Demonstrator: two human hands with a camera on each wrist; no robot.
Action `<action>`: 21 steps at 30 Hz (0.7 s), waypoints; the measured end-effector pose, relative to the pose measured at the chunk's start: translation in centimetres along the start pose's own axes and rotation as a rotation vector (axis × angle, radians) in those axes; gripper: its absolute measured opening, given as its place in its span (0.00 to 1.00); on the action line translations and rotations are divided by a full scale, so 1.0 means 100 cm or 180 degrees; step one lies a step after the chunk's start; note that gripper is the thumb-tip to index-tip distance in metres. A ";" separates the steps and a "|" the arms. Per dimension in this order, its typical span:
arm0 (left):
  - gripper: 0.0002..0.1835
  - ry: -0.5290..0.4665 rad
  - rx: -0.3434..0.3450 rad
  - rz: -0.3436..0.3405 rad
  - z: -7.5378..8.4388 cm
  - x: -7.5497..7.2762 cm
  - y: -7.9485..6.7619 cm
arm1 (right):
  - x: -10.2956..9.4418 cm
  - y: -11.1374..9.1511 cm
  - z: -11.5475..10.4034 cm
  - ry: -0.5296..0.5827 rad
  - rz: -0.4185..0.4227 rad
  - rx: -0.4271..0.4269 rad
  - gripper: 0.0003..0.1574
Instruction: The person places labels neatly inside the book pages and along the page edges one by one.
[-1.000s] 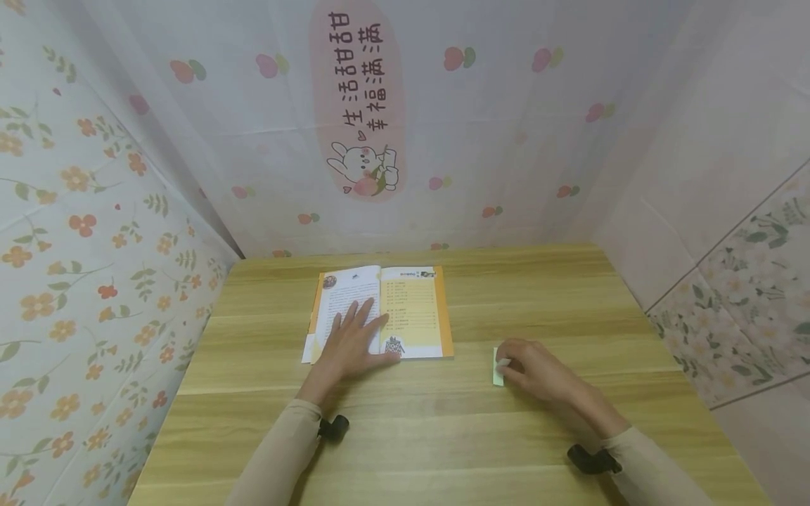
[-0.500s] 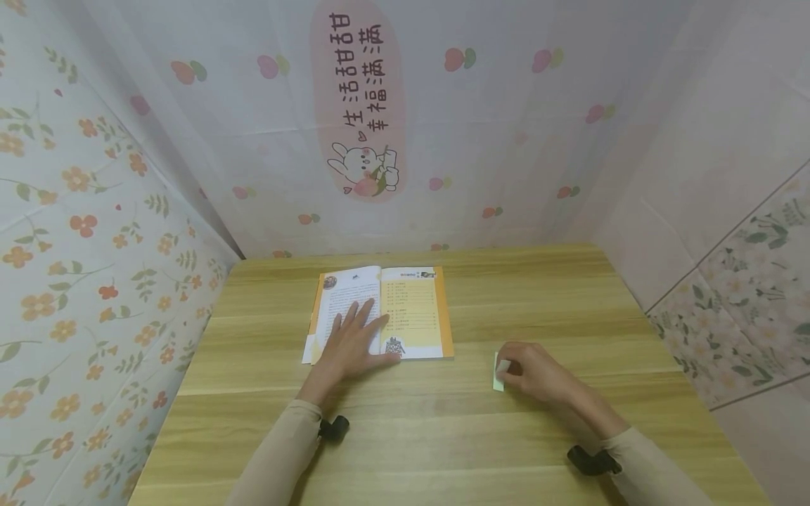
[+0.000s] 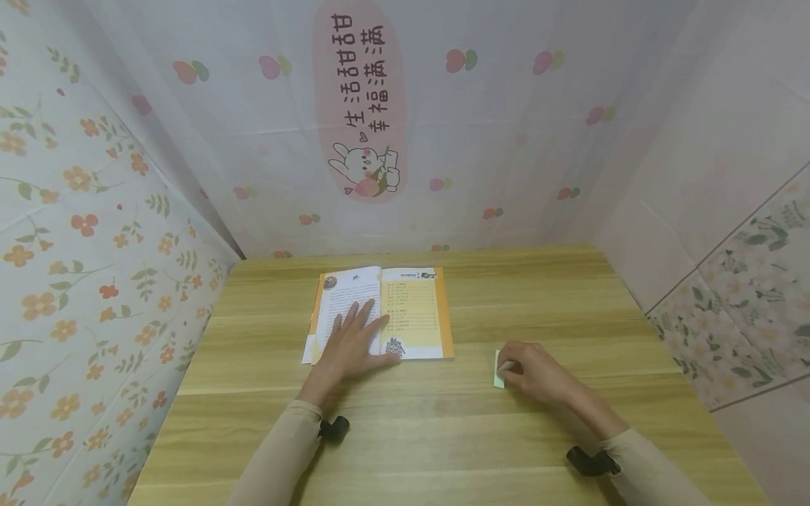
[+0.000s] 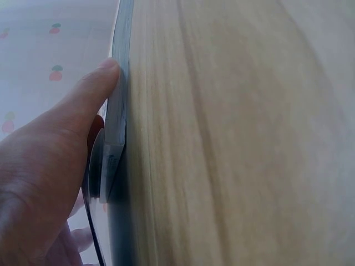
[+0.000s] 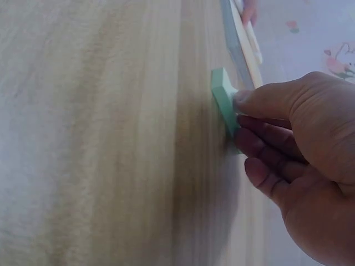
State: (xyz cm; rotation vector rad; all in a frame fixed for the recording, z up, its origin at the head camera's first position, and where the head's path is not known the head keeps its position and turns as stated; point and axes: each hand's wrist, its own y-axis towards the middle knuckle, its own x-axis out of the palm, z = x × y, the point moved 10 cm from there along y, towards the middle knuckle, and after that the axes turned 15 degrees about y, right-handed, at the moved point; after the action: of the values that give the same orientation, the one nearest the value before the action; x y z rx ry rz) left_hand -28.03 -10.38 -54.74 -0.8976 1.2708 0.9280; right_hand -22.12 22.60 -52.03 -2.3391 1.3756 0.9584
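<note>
Across wooden table (image 3: pixel 436 436), left grip (image 3: pixel 350 344) spread on open book (image 3: pixel 414 306), right grip (image 3: pixel 538 372) pinching green notepad (image 5: pixel 223 100)

The left hand (image 3: pixel 351 348) is lying across the open book (image 3: pixel 414 302), blocking part of its left page, while the right hand (image 3: pixel 538 372) is obstructing the green pad (image 5: pixel 223 97) from the right. Bare table (image 3: pixel 471 316) is stretching between book and pad, leaving a hand room to pass; behind, the curtain (image 3: pixel 474 154) is closing off the far side.

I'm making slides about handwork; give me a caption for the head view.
Left hand spread on an open book, right hand pinching a green note pad on a wood-grain table.
</note>
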 end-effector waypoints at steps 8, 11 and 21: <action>0.53 -0.0052 -0.0016 -0.0006 0.001 -0.001 -0.001 | -0.002 0.001 -0.002 -0.0126 -0.0106 0.0171 0.10; 0.53 -0.0079 -0.0013 0.0000 0.001 -0.002 -0.001 | -0.001 0.001 -0.003 -0.0133 -0.0173 0.0209 0.09; 0.53 -0.0051 -0.0013 -0.0018 0.000 0.000 -0.001 | -0.001 0.002 -0.011 -0.0129 -0.0391 0.0093 0.09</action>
State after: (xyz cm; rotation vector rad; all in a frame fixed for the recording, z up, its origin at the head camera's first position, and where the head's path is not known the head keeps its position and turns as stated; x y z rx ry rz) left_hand -27.97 -10.41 -54.71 -0.8949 1.2524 0.9320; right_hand -21.87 21.97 -51.09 -2.3388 1.2071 0.9384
